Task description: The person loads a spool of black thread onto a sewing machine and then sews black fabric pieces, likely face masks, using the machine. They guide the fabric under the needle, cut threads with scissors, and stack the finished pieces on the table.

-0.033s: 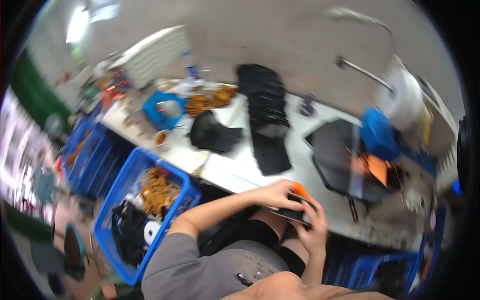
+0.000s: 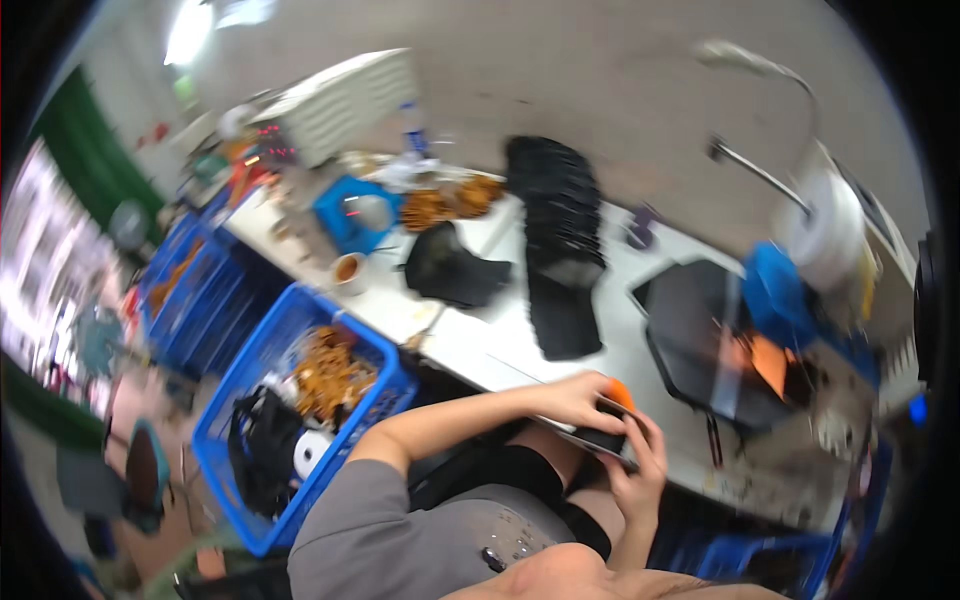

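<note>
My left hand (image 2: pixel 578 400) and my right hand (image 2: pixel 640 462) meet at the table's near edge, above my lap. Between them is a flat, dark piece (image 2: pixel 600 438) with a pale edge; blur hides its exact kind. Both hands have their fingers closed on it. A bright orange part (image 2: pixel 622 393) shows just beyond my left fingers; I cannot tell whether it is joined to the dark piece. Farther off on the white table (image 2: pixel 470 345) lies a black cap (image 2: pixel 450 268). Beside it runs a long row of nested black pieces (image 2: pixel 555 215).
Left of me stands a blue basket (image 2: pixel 222 415) holding brown scraps and black cloth. A cup (image 2: pixel 348 272) sits near the table's left edge. To the right are a dark angular board (image 2: pixel 690 310) with orange fabric (image 2: pixel 768 365), and a machine with a white spool (image 2: pixel 832 220).
The whole view has shifted, so the table and its objects appear slightly farther right and lower. Both hands keep hold of the dark piece.
</note>
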Demonstrator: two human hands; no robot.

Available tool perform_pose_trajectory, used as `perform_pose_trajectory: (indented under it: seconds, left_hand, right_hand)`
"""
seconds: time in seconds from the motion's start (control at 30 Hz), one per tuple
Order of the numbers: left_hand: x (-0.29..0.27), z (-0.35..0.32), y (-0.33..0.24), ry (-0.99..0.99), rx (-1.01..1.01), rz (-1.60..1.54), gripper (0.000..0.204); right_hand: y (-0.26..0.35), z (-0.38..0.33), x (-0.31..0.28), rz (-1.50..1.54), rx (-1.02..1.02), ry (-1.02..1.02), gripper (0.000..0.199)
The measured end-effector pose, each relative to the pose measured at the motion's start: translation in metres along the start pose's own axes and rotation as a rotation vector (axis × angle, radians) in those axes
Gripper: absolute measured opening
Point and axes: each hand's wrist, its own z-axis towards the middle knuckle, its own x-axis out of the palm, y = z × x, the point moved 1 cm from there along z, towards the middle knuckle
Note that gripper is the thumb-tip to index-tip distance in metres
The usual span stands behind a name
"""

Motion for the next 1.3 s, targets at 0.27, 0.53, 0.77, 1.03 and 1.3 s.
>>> perform_pose_trajectory:
  seconds: [0.27, 0.53, 0.77, 1.03, 1.3]
  left_hand:
    - [-0.02, 0.024, -0.041, -0.243, 0.201, -0.066, 0.063]
    - [-0.08, 0.096, -0.121, -0.832, 0.483, 0.456, 0.071]
    - [-0.106, 0.165, -0.127, -1.025, 0.493, 0.476, 0.055]
    - [-0.127, 0.182, -0.158, -1.121, 0.521, 0.92, 0.037]
    - [-0.164, 0.171, -0.178, -0.862, 0.264, 0.925, 0.051]
  right_hand:
    - [-0.016, 0.025, -0.054, -0.228, -0.142, -0.182, 0.044]
    - [-0.067, 0.071, -0.079, 0.086, -0.199, -0.424, 0.049]
    - [-0.059, 0.069, -0.08, 0.046, 0.142, -0.385, 0.054]
    - [-0.038, 0.071, -0.073, 0.145, 0.038, -0.343, 0.055]
    - [-0.04, 0.075, -0.069, 0.115, 0.058, -0.387, 0.031]
